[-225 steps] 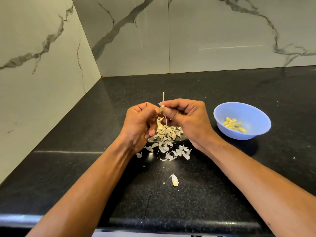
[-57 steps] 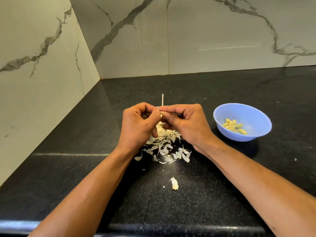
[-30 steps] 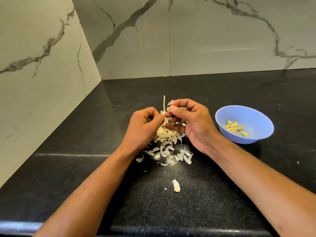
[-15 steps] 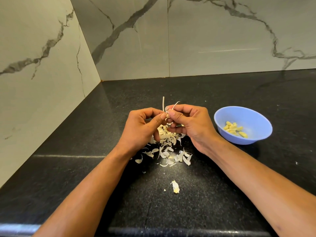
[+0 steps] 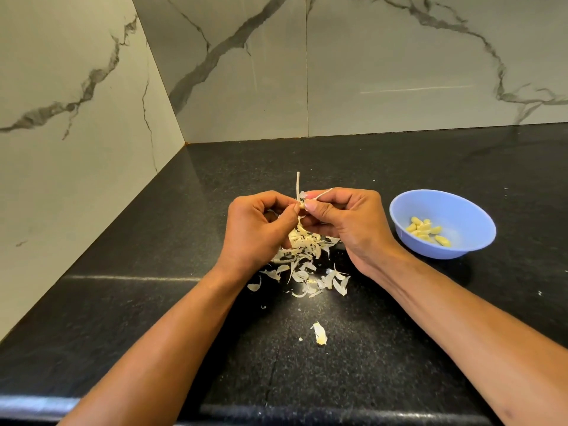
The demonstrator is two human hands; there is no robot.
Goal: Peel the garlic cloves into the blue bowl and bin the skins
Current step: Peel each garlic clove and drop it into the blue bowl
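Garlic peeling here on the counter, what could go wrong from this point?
The skins lie in a loose heap on the black counter, with one stray piece nearer the front edge; light flakes like these could drift off or get missed at binning. No bin is in view. Both the left hand and right hand pinch a small clove above that heap, apart from the blue bowl, so a slipped clove would likely land among skins.

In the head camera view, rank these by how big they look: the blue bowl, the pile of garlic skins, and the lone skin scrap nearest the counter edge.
Largest to smallest:
1. Round blue plastic bowl and the pile of papery white garlic skins: too alike in spread to rank, and the hands cover part of the pile.
2. Lone pale skin scrap, clearly smallest.
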